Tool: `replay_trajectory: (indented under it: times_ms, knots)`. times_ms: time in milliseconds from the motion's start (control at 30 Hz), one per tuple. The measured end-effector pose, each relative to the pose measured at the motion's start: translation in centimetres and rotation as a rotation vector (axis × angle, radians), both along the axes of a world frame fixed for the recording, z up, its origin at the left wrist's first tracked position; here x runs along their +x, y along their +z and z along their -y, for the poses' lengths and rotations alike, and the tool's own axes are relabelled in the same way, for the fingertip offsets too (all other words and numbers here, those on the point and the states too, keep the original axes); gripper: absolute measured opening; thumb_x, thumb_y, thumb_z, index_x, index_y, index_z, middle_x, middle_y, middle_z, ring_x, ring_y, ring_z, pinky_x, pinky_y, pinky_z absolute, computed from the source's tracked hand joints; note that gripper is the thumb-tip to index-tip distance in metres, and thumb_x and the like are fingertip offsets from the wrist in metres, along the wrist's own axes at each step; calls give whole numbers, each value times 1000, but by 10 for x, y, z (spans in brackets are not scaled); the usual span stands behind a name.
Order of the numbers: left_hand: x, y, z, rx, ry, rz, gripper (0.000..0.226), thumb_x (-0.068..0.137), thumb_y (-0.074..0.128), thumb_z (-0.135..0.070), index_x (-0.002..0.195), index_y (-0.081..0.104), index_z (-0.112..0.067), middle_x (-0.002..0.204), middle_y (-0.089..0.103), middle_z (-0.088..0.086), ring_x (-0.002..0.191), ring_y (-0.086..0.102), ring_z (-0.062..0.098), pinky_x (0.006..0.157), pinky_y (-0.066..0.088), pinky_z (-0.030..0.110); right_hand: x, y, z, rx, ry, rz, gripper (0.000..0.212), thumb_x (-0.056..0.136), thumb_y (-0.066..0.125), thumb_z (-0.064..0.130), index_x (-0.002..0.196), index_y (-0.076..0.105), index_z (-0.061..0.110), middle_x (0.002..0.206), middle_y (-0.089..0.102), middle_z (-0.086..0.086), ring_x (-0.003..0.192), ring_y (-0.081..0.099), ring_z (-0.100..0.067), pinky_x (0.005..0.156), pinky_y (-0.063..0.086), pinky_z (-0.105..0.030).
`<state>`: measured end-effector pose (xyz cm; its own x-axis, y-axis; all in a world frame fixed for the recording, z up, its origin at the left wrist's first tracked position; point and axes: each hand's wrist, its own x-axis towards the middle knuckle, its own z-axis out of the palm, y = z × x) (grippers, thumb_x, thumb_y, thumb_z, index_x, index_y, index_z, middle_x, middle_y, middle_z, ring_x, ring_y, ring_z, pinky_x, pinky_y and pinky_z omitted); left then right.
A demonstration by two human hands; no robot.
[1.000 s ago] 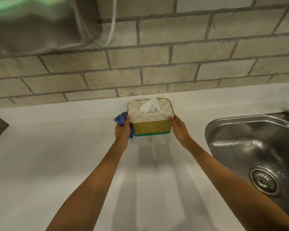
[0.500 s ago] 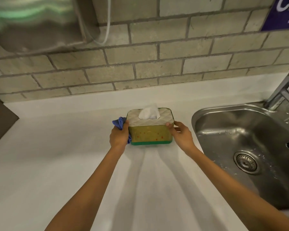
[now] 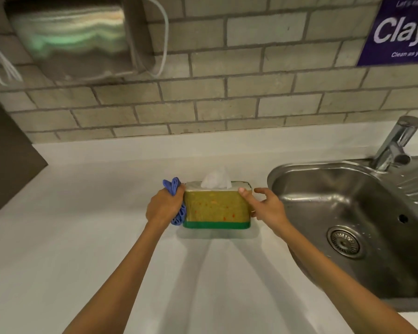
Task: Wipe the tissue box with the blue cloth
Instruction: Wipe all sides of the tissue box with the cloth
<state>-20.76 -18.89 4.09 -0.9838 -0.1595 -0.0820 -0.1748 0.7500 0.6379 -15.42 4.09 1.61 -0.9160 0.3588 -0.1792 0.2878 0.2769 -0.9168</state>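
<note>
White counter (image 3: 82,237) runs below a brick wall (image 3: 227,97), with a steel sink (image 3: 348,213) and tap (image 3: 396,143) at the right and a metal dispenser (image 3: 68,37) and purple sign (image 3: 401,30) on the wall. Tissue box (image 3: 216,208), yellow-green with a green base band and a white tissue (image 3: 216,180) sticking up, stands on the counter just left of the sink. Left hand (image 3: 163,207) is closed around the bunched blue cloth (image 3: 176,203), pressing it to the box's left end; right hand (image 3: 266,206) rests against the right end, thumb on the top corner, fingers loosely spread.
</note>
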Motion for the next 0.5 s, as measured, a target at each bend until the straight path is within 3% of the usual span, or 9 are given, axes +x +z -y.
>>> replay_trajectory:
  times_ms: [67, 100, 200, 300, 400, 500]
  knots:
    - [1, 1, -2, -11, 4, -14, 47, 93, 34, -52, 74, 53, -13, 77, 58, 8, 73, 54, 26, 66, 39, 30, -3, 2, -4, -35, 42, 21, 83, 68, 59, 68, 132, 44, 18, 122, 61, -14, 93, 65, -25, 67, 55, -30]
    - [1, 2, -3, -17, 7, -20, 47, 93, 34, -51, 76, 53, -13, 77, 58, 8, 73, 54, 26, 66, 39, 30, -5, 2, -5, -46, 63, 33, 85, 67, 59, 69, 134, 42, 19, 123, 60, -14, 93, 64, -24, 65, 53, -27]
    - [0, 3, -5, -38, 23, -24, 47, 93, 35, -52, 76, 53, -12, 76, 59, 8, 72, 54, 26, 65, 38, 30, -14, -1, -11, -38, 129, 73, 91, 68, 57, 69, 140, 32, 21, 138, 47, -12, 120, 52, -28, 97, 47, -40]
    - [-1, 3, -7, -20, 43, -23, 47, 92, 36, -53, 68, 49, -15, 73, 58, 7, 72, 55, 26, 65, 38, 30, -25, -3, -17, -102, 243, 74, 92, 74, 56, 64, 148, 17, 26, 154, 24, -12, 140, 30, -28, 113, 29, -43]
    - [-3, 3, -12, 1, 59, -30, 45, 92, 36, -54, 62, 43, -21, 64, 52, 1, 71, 53, 24, 66, 38, 30, -34, -5, -18, -199, 348, 68, 88, 81, 51, 56, 151, 6, 26, 159, 13, -5, 146, 17, -22, 116, 18, -36]
    - [-5, 3, -15, 6, 69, -75, 43, 92, 37, -54, 61, 40, -24, 60, 48, -4, 67, 51, 22, 64, 36, 29, -42, -8, -16, -248, 367, 44, 82, 87, 47, 50, 151, 7, 18, 157, 21, -4, 142, 25, -19, 103, 23, -23]
